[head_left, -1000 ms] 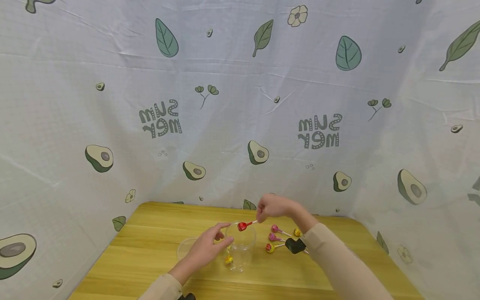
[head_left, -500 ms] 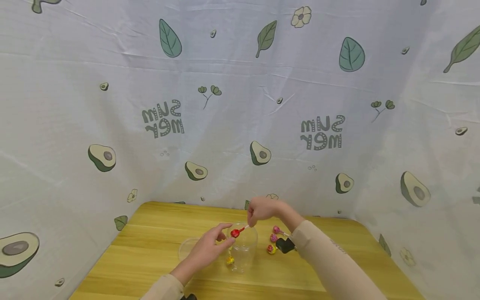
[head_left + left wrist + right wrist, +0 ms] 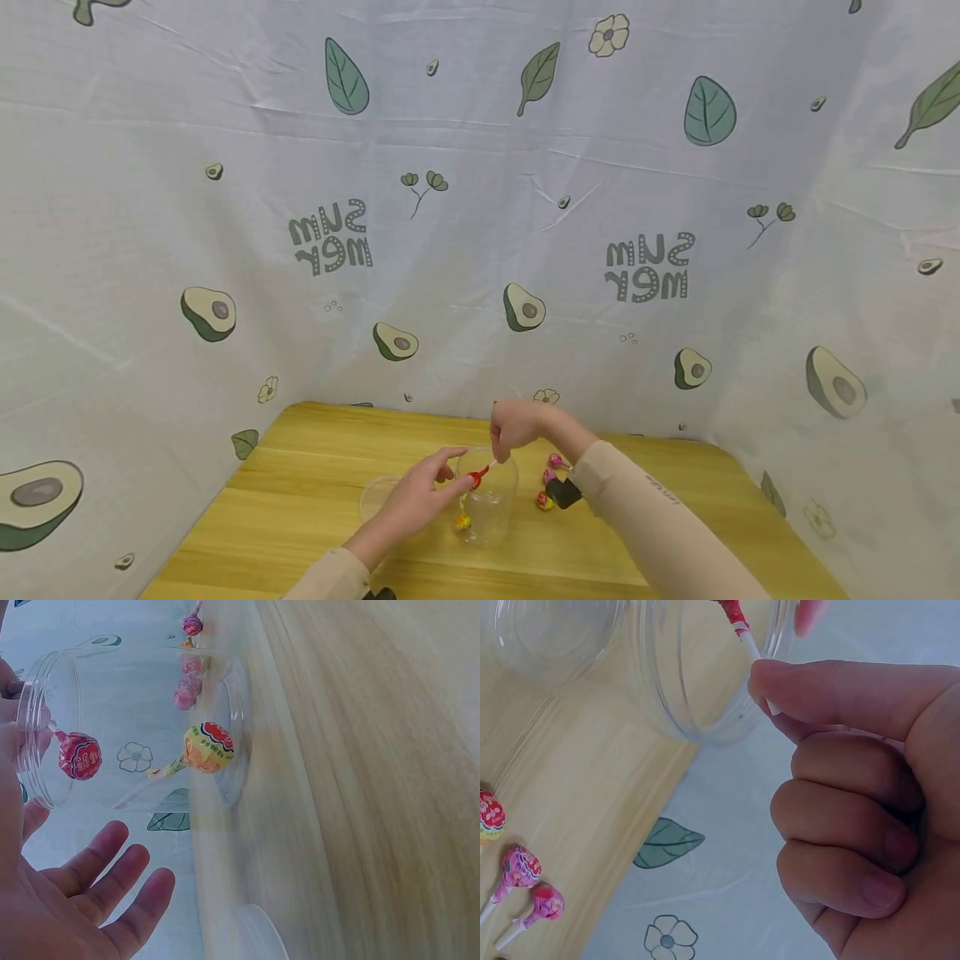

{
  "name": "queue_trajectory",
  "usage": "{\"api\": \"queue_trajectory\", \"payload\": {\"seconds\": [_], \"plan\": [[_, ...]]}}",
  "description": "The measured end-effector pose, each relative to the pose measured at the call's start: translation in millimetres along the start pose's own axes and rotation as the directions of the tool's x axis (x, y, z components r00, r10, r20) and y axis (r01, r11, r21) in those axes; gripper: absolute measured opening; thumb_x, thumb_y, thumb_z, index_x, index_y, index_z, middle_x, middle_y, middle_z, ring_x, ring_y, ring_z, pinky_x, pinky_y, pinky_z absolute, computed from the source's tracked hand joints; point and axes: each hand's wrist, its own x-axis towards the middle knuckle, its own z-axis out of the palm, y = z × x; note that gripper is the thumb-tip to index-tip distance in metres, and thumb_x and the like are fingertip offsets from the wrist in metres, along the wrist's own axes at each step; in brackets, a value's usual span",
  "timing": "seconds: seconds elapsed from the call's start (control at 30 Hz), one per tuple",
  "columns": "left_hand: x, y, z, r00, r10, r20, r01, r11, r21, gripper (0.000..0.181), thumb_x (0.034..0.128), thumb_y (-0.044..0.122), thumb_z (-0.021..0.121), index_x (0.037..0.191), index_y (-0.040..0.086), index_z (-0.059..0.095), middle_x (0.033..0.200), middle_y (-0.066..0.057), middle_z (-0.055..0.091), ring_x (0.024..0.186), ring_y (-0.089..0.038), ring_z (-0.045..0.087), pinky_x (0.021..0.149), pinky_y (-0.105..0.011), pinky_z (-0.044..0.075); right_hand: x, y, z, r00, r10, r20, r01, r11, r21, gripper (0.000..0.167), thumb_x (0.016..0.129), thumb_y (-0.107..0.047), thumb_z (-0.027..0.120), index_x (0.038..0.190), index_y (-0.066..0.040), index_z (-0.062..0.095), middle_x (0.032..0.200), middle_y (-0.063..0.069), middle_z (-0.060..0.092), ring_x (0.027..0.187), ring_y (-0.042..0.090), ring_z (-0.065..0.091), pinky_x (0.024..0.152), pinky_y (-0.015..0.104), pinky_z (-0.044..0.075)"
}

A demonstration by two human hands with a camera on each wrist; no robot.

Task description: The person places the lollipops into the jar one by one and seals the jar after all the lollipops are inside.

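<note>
Red lollipop: lower centre of the head view, tilted, candy head just inside the mouth of the clear jar. Right hand pinches the white stick between thumb and index, other fingers curled in; gripping up there probably leaves knuckles outside the opening. Left hand is left of the jar, fingers loosely spread by the rim, gripping nothing, likely there to steady it; contact unclear. Jar's upright: thin see-through wall, ridged neck, yellow lollipop leaning at the bottom. Clear round lid lies lower left. Pink lollipops, ball-shaped, printed wrappers, lie right of the jar on the wood-grain table.
</note>
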Motion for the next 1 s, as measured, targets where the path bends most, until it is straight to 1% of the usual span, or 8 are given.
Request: {"api": "queue_trajectory", "payload": {"seconds": [0.17,0.23,0.33,0.53,0.63,0.83,0.93,1.0], "plan": [[-1.3,-1.5,0.9,1.0,0.002,-0.008,-0.001,1.0,0.016,0.052,0.0969,0.055,0.06,0.142,0.03,0.055,0.119,-0.001,0.065,0.11,-0.025,0.061,0.083,-0.045,0.05,0.8,-6.1,4.0,1.0,0.014,0.012,-0.013,0.999,-0.049,0.013,0.083,-0.009,0.078,0.072,-0.015,0.074,0.072,-0.009,0.067,0.067,0.01,0.056,0.067,0.029,0.05],[-2.2,-1.7,1.2,1.0,0.003,-0.007,-0.003,1.0,0.027,0.053,0.0973,0.054,0.059,0.143,0.029,0.054,0.114,0.002,0.064,0.109,-0.024,0.06,0.082,-0.044,0.05,1.1,-8.0,5.9,0.999,0.026,0.019,-0.024,0.998,-0.065,0.013,0.083,-0.009,0.078,0.072,-0.016,0.074,0.072,-0.01,0.067,0.067,0.01,0.056,0.067,0.028,0.049],[-3.0,-1.7,0.8,1.0,0.005,-0.004,-0.005,1.0,0.031,0.054,0.0975,0.055,0.058,0.144,0.027,0.054,0.109,0.003,0.063,0.108,-0.023,0.059,0.081,-0.043,0.049,2.6,-9.9,8.4,0.999,0.031,0.036,-0.028,0.996,-0.086,0.016,0.083,-0.008,0.077,0.069,-0.016,0.073,0.069,-0.008,0.065,0.061,0.008,0.049,0.06,0.026,0.045],[-1.7,-1.8,-2.3,1.0,-0.001,0.001,0.001,1.0,0.025,0.057,0.0963,0.061,0.056,0.144,0.03,0.052,0.112,0.004,0.063,0.11,-0.023,0.058,0.081,-0.043,0.049,7.9,-13.5,12.3,0.997,-0.014,0.071,0.023,0.993,-0.116,0.02,0.083,-0.004,0.075,0.065,-0.014,0.074,0.06,-0.005,0.058,0.052,0.008,0.035,0.052,0.024,0.034],[-0.2,-3.1,-2.1,1.0,0.003,0.002,-0.003,0.999,0.041,0.059,0.0966,0.061,0.056,0.146,0.028,0.052,0.112,0.003,0.062,0.11,-0.023,0.058,0.082,-0.044,0.049,11.1,-14.1,13.6,0.996,-0.017,0.09,0.029,0.99,-0.137,0.02,0.083,-0.005,0.076,0.066,-0.014,0.073,0.058,-0.008,0.055,0.051,0.007,0.035,0.051,0.023,0.033],[1.6,-3.5,-0.5,1.0,0.002,-0.001,-0.002,0.999,0.041,0.054,0.0988,0.053,0.058,0.146,0.026,0.051,0.111,0.003,0.062,0.108,-0.021,0.058,0.082,-0.044,0.049,15.8,-15.4,16.4,0.994,-0.032,0.102,0.049,0.984,-0.172,0.026,0.08,-0.001,0.074,0.059,-0.014,0.069,0.052,-0.008,0.049,0.048,0.006,0.028,0.048,0.022,0.026],[1.4,-4.5,0.2,1.0,0.004,0.001,-0.004,0.999,0.034,0.055,0.0988,0.052,0.058,0.146,0.025,0.051,0.113,0.002,0.063,0.109,-0.021,0.059,0.082,-0.045,0.05,16.0,-17.4,18.1,0.993,-0.03,0.115,0.049,0.985,-0.167,0.027,0.08,0.0,0.074,0.058,-0.014,0.068,0.052,-0.006,0.051,0.047,0.006,0.026,0.047,0.022,0.024],[1.1,-5.3,0.9,1.0,0.004,0.004,-0.005,1.0,0.03,0.056,0.0986,0.053,0.058,0.146,0.024,0.051,0.114,0.001,0.063,0.109,-0.022,0.059,0.082,-0.045,0.05,15.9,-18.9,19.4,0.992,-0.023,0.123,0.043,0.985,-0.165,0.025,0.08,0.0,0.075,0.059,-0.012,0.069,0.054,-0.005,0.054,0.048,0.007,0.029,0.047,0.022,0.026]]}}
